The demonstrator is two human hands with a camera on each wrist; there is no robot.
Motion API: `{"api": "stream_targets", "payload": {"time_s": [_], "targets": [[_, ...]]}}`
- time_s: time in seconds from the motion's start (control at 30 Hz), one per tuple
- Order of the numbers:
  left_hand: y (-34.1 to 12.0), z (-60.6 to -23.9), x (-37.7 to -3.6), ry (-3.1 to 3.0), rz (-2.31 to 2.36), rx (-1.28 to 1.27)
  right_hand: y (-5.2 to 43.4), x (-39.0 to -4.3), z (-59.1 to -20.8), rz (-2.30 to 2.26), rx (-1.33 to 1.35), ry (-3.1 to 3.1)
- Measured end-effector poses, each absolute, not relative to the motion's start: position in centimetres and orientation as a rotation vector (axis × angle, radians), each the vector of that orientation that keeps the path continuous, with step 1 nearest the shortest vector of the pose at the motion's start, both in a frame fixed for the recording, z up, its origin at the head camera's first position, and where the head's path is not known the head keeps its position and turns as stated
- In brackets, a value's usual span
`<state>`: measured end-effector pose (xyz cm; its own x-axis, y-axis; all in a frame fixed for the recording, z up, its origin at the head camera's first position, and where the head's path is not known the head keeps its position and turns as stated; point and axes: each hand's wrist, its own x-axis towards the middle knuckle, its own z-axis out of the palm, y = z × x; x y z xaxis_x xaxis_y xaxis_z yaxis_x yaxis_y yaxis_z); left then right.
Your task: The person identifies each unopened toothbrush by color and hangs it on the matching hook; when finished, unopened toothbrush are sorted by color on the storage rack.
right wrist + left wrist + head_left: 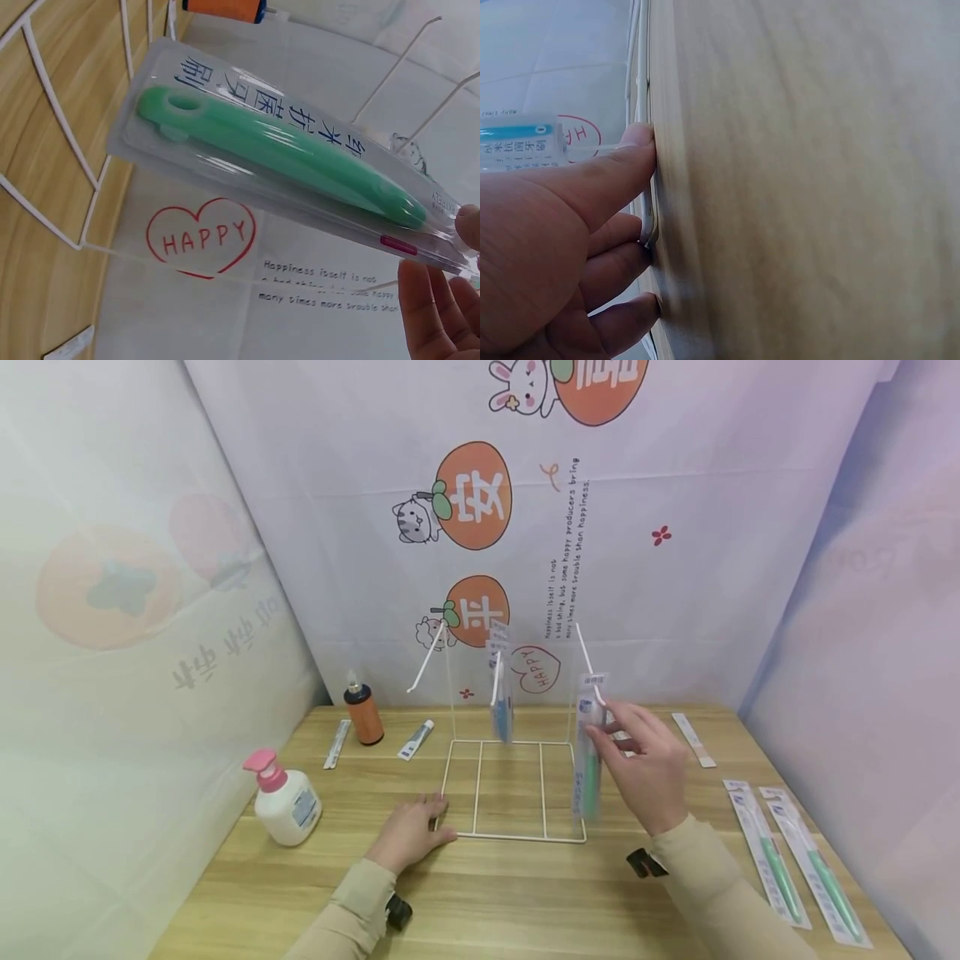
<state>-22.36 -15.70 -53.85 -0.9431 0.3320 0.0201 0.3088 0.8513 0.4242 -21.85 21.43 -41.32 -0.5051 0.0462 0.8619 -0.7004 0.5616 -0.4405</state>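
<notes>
My right hand [648, 768] pinches a clear-packed toothbrush with a green handle [588, 777] near its upper end. The pack hangs upright at the right hook [588, 660] of a white wire rack [517, 837], its top overlapping the hook's tip. In the right wrist view the green handle [262, 154] shows through the plastic, with thumb and fingers at the pack's far end. A blue toothbrush pack [502, 718] hangs on the middle hook; the left hook [427, 658] is bare. My left hand [411, 833] holds the rack's front left corner, thumb [634, 150] against the wire and fingers beside it.
Two more green toothbrush packs [776, 868] lie at the right edge. On the left stand a white pump bottle with a pink top [288, 810] and an orange bottle [364, 717]. A small tube [416, 740] and slim packets [693, 741] lie towards the back, before a printed curtain.
</notes>
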Motion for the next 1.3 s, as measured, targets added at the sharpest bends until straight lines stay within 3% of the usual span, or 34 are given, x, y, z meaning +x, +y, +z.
{"api": "stream_targets", "payload": {"time_s": [0.57, 1.3], "targets": [[-15.7, -54.0, -22.5, 2.977, 0.666, 0.51, 20.6, -29.9, -41.1, 0.902, 0.414, -1.938], [-15.8, -54.0, -22.6, 2.959, 0.667, 0.503, 20.2, -34.5, -40.6, 0.902, 0.343, -2.018]]}}
